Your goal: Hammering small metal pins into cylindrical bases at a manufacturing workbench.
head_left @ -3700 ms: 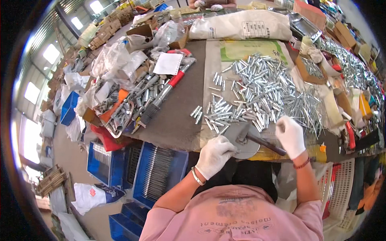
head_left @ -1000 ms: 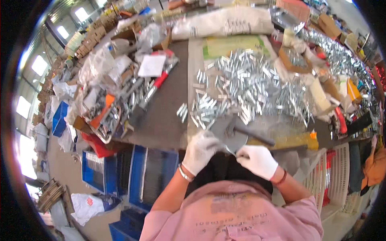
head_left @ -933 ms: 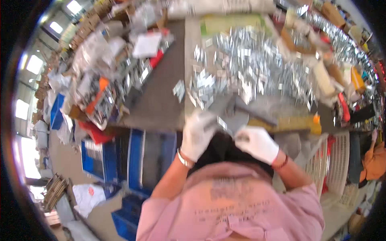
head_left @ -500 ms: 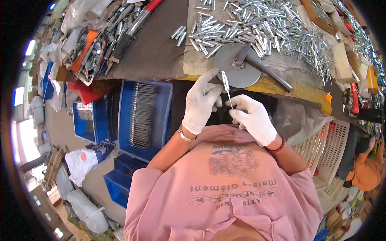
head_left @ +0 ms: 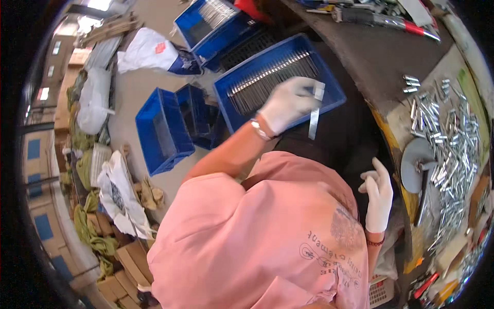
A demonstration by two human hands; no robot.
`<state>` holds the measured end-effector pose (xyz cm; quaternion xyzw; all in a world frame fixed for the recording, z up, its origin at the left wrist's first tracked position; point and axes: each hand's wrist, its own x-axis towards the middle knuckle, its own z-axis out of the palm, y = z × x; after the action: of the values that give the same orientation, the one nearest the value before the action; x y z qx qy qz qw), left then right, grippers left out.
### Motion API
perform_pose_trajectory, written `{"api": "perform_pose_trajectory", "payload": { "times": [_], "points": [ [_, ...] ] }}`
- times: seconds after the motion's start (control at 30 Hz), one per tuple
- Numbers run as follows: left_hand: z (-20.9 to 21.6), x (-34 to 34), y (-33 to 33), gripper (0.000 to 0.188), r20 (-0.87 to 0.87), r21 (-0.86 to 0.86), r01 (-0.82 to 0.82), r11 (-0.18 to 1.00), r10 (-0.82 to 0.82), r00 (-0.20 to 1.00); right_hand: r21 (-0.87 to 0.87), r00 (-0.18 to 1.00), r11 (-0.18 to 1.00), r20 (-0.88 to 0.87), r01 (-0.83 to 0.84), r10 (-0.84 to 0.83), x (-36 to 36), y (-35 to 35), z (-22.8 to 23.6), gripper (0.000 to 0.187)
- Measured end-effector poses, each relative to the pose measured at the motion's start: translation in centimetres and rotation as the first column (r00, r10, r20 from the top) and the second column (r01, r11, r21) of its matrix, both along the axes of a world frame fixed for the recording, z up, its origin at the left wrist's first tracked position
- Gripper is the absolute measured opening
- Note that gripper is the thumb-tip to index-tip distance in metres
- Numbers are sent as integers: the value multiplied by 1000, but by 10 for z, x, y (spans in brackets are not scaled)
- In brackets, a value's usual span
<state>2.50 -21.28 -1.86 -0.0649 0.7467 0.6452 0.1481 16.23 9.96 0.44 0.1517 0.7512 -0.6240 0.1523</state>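
My left hand (head_left: 292,103), in a white glove, is closed on a shiny metal rod (head_left: 313,123), smeared by motion. The hand and rod are over the right end of a blue plastic bin (head_left: 329,77). In that bin lie many thin metal rods (head_left: 272,80) with brighter, thicker ends, set side by side in a row. My right hand (head_left: 379,203), gloved too, is held near the bench edge with its fingers apart and nothing seen in it.
On the bench to the right are a grey round plate (head_left: 416,165), a hammer (head_left: 423,195) and a heap of metal sleeves (head_left: 447,139). Another blue bin (head_left: 203,31) with metal parts stands beyond the first. An overturned-looking blue bin (head_left: 163,131) is to the left, near white sacks (head_left: 146,51).
The view has turned left toward the bins. My left hand has carried the rod from the bench edge over the blue bin. My right hand has let go of the rod and opened.
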Motion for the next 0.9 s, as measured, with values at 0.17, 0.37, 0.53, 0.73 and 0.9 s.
{"api": "perform_pose_trajectory", "payload": {
  "times": [0.17, 0.37, 0.53, 0.73, 0.9],
  "points": [
    [-79, 6, -203, 39, -77, -734, -249, 632, 287, 955, -36, 996, 999, 85, -29, 32, -4, 8, -16, 46],
    [-131, -28, -254, 25, 103, -931, 15, 364, 223, 969, -72, 993, 997, 110, -36, 44, -11, -1, -16, 45],
    [-190, -62, -315, 31, 362, -928, 276, 251, 435, 824, -102, 990, 994, 133, -38, 51, -3, 8, -18, 45],
    [-219, -68, -254, 31, 83, -993, 63, 96, 228, 970, -31, 987, 997, 147, 64, -59, 8, 12, -20, 48],
    [-194, -45, -285, 31, 83, -997, 80, 23, 197, 977, -102, 989, 993, 147, 52, -37, 13, 8, -17, 46]
  ]
}}
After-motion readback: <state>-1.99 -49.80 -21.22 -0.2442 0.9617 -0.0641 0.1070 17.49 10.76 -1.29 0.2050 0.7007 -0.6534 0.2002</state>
